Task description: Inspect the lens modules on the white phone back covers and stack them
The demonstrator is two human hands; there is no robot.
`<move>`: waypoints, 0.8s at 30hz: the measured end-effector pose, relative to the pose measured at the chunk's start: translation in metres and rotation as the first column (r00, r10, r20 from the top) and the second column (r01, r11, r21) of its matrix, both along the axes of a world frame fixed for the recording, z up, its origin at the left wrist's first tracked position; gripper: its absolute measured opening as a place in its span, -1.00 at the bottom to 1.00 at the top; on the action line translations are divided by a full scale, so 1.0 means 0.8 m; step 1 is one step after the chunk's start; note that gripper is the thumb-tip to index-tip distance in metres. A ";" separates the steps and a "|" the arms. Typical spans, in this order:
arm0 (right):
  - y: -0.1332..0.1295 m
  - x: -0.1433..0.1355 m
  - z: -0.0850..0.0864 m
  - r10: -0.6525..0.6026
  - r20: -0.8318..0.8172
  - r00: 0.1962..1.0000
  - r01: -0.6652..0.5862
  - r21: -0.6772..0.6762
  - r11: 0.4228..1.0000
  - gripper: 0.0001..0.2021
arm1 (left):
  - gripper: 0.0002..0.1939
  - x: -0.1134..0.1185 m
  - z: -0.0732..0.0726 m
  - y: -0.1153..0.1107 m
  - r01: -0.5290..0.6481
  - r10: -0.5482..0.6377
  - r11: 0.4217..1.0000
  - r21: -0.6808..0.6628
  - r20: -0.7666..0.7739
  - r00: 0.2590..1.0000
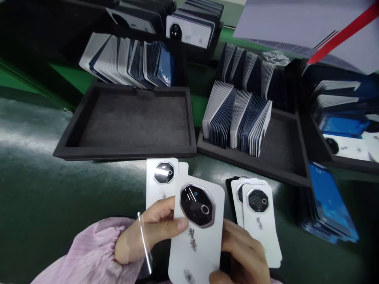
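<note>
Both hands grip the white back cover near centre, the left hand pinching its edge and the right hand closed beneath, so a thumb could smudge its glossy camera window.

Dim overall, with light from above. Broad glare streak on the dark work surface at left of frame. Sharp white highlight on the camera window of the back cover at centre. Upper left corner falls to near black. Empty foam tray reads flat, matte. Lines bow at the edges; blue stack at lower right smeared and soft. Centre reasonably sharp.
</note>
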State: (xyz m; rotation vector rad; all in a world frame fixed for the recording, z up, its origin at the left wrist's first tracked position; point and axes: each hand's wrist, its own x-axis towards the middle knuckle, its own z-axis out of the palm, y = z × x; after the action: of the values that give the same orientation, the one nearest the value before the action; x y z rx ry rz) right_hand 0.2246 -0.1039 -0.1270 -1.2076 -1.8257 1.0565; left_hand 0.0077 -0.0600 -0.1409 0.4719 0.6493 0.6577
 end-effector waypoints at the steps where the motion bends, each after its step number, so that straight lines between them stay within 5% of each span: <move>1: -0.002 0.002 -0.001 0.012 0.016 1.000 -0.012 -0.008 1.000 -0.72 | -0.82 -0.001 -0.003 -0.001 0.014 -0.014 1.000 0.012 0.006 1.000; 11: 0.001 0.002 0.002 0.031 -0.020 0.999 -0.031 -0.018 0.999 -0.75 | -0.78 0.001 -0.006 0.001 0.030 -0.032 0.998 0.046 0.040 0.999; 19: -0.002 -0.017 0.004 -0.302 -0.223 0.927 0.255 -0.214 0.943 -0.79 | -0.76 0.005 -0.009 -0.002 0.095 -0.098 0.994 0.059 0.053 0.994; 24: -0.011 -0.022 0.003 -0.364 -0.199 0.910 0.326 -0.197 0.924 -0.65 | -0.73 0.012 -0.008 -0.008 0.125 -0.127 0.991 0.036 0.040 0.991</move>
State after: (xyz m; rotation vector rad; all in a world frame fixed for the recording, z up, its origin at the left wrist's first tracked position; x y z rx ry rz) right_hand 0.2067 -0.1125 -0.1243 -1.3777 -1.3073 1.0996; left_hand 0.0169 -0.0665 -0.1476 0.5243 0.5642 0.5581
